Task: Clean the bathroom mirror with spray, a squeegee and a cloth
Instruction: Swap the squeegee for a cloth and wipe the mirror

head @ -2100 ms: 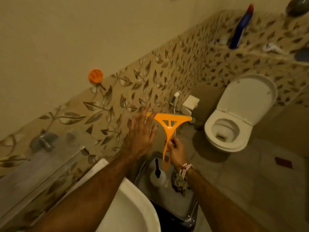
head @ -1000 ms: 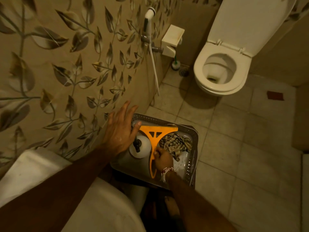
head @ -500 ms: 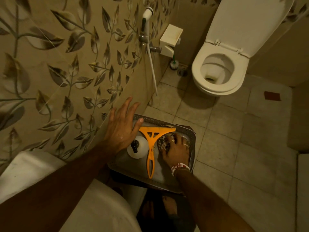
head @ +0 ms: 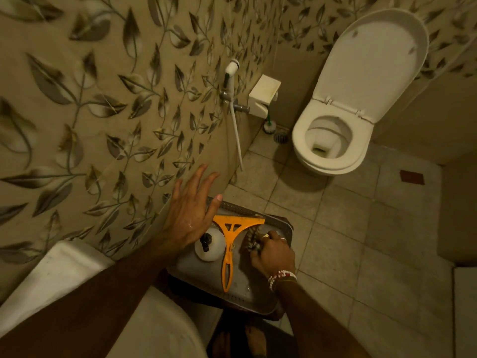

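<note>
Nearest the camera, the right hand (head: 273,251) is reaching down into the right side of the metal tray (head: 260,303), its fingers curling shut around the patterned cloth (head: 251,241), most of which is hiding under the knuckles. Just to the left of that hand, the orange squeegee (head: 230,235) is lying flat in the tray, its long handle pointing back toward the person and its wide blade sitting across the far end, close to the far rim. Beside the handle on its left, the white spray bottle (head: 210,248) is standing upright, nozzle facing up. The left hand (head: 192,213) is hovering over the tray's far left corner with fingers spread wide and holding nothing, just beside the bottle and the leaf-patterned wall (head: 103,112). So the cloth is lying directly under the right fingers, and the right hand is plainly the nearer one for lifting it; the left is sitting closer to the bottle. Farther off, the toilet (head: 333,140) is standing open on the tiled floor.
</note>
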Demonstrator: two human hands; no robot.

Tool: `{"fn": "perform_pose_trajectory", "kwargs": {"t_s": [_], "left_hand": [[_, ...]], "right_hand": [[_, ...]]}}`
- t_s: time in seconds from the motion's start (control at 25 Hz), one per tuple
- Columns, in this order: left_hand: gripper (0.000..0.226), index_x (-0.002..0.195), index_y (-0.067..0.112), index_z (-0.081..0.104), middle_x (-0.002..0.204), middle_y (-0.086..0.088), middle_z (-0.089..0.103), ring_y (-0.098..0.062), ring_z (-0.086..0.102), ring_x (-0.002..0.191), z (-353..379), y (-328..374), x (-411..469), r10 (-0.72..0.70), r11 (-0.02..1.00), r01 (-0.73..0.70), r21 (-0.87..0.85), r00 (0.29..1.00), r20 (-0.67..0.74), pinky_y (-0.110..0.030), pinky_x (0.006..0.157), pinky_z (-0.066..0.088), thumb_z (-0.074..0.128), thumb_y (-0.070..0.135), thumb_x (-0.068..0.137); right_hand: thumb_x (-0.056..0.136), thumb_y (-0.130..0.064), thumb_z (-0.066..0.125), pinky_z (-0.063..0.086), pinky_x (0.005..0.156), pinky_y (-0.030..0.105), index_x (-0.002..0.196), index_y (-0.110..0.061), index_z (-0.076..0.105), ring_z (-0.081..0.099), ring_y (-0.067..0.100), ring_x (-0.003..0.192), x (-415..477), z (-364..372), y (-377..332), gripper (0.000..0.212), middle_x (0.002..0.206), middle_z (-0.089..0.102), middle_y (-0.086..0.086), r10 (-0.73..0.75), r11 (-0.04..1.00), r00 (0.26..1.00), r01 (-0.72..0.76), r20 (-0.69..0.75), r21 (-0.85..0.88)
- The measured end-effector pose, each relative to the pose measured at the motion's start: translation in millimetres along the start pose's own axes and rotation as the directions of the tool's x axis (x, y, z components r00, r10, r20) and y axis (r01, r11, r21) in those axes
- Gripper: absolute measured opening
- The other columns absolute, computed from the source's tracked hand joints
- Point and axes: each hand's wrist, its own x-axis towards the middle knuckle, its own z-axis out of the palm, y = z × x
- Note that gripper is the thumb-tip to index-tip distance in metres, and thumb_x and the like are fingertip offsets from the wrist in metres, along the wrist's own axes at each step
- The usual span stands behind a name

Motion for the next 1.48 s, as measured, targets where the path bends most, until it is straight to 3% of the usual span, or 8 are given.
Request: {"fn": "perform_pose_trajectory", "kwargs": {"t_s": [0.12,0.4,0.72,0.96,1.12,1.24,1.36,1.48], "left_hand": [[0.062,0.157,0.026,0.035,0.171,-0.003,0.019,-0.021,0.025,0.155,-33,22,8,-0.001,1.000,0.001,0.014,0.999,-0.033,-0.057,0.125,0.015,0.025,0.055,0.102],[0.059,0.156,0.028,0.036,0.170,-0.002,0.022,-0.020,0.025,0.155,-146,56,23,0.002,0.999,0.010,0.053,0.973,-0.229,-0.058,0.125,0.016,0.027,0.054,0.103],[0.052,0.155,0.028,0.037,0.171,-0.001,0.021,-0.018,0.028,0.153,-203,66,-7,-0.008,0.995,0.044,0.094,0.935,-0.354,-0.061,0.122,0.021,0.035,0.048,0.107],[0.055,0.156,0.028,0.036,0.171,-0.001,0.020,-0.019,0.025,0.155,-184,62,-26,-0.074,0.993,0.101,0.069,0.945,-0.319,-0.060,0.124,0.017,0.033,0.050,0.106],[0.045,0.151,0.026,0.044,0.165,-0.002,0.036,-0.020,0.035,0.150,-141,66,-27,-0.113,0.994,0.113,-0.010,0.980,-0.162,-0.048,0.121,0.027,0.043,0.038,0.108],[0.035,0.139,0.021,0.059,0.141,-0.004,0.063,-0.023,0.061,0.123,-85,70,-25,-0.191,0.966,0.205,-0.155,0.976,0.100,-0.035,0.103,0.046,0.050,0.023,0.106],[0.034,0.136,0.015,0.061,0.136,-0.010,0.066,-0.029,0.061,0.124,-20,69,-30,-0.365,0.893,0.419,-0.165,0.888,0.281,-0.035,0.102,0.046,0.055,0.018,0.102],[0.030,0.133,0.019,0.059,0.126,-0.012,0.070,-0.032,0.065,0.115,32,67,-38,-0.463,0.818,0.559,-0.136,0.780,0.421,-0.032,0.087,0.049,0.053,0.021,0.103]], "right_hand": [[0.083,-0.050,0.049,0.045,0.073,0.031,0.114,-0.023,0.068,0.057,0.026,0.109,-9,-45,-17,0.045,0.129,0.056,0.000,-0.082,0.995,0.992,0.087,-0.099,0.051],[0.070,-0.047,0.057,0.051,0.073,0.034,0.095,-0.024,0.076,0.063,0.027,0.095,-9,-163,-74,0.039,0.101,0.066,0.000,-0.202,0.964,0.908,0.251,-0.368,0.090],[0.077,-0.044,0.054,0.052,0.070,0.031,0.088,-0.020,0.071,0.065,0.026,0.093,-21,-220,-77,0.031,0.097,0.065,-0.001,-0.355,0.935,0.895,0.337,-0.270,-0.112],[0.077,-0.041,0.058,0.050,0.069,0.030,0.090,-0.021,0.073,0.064,0.024,0.094,-41,-209,-71,0.028,0.097,0.064,-0.002,-0.397,0.917,0.880,0.388,-0.259,-0.088],[0.075,-0.042,0.059,0.047,0.064,0.027,0.090,-0.021,0.074,0.064,0.024,0.088,-46,-196,-64,0.029,0.094,0.064,-0.002,-0.397,0.916,0.875,0.394,-0.277,-0.069],[0.074,-0.040,0.062,0.049,0.066,0.029,0.092,-0.022,0.076,0.063,0.024,0.086,-47,-180,-49,0.029,0.092,0.066,-0.002,-0.367,0.927,0.888,0.373,-0.276,-0.033],[0.073,-0.037,0.067,0.053,0.068,0.034,0.092,-0.021,0.077,0.064,0.026,0.085,-46,-162,-28,0.026,0.091,0.068,0.001,-0.303,0.946,0.907,0.323,-0.294,0.021],[0.069,-0.038,0.067,0.052,0.064,0.032,0.089,-0.020,0.078,0.065,0.027,0.079,-39,-150,-2,0.029,0.085,0.068,0.001,-0.257,0.953,0.907,0.294,-0.333,0.067]]}}
